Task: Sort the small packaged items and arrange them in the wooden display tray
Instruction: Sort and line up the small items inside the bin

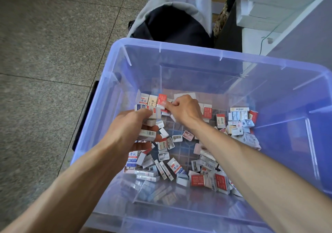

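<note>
1. Head view, looking down into a big see-through blue bin (115,81) on the floor (45,53).
2. Both arms inside the bin, over a loose pile of small boxes (179,171) on its bottom.
3. Left hand (129,130) curled round a stack of small boxes (149,124), held against the palm, long sides lying mostly left to right.
4. Right hand (183,110) just beside the top of that stack, fingers curled, thumb and finger pinching a red and white box (161,98) at the far left of the pile.
5. Red and white box standing up on end, long side pointing away.
6. Loose boxes pointing every which way, some flat, some on edge.
7. Dark bag (170,24) on the floor behind the bin.
</note>
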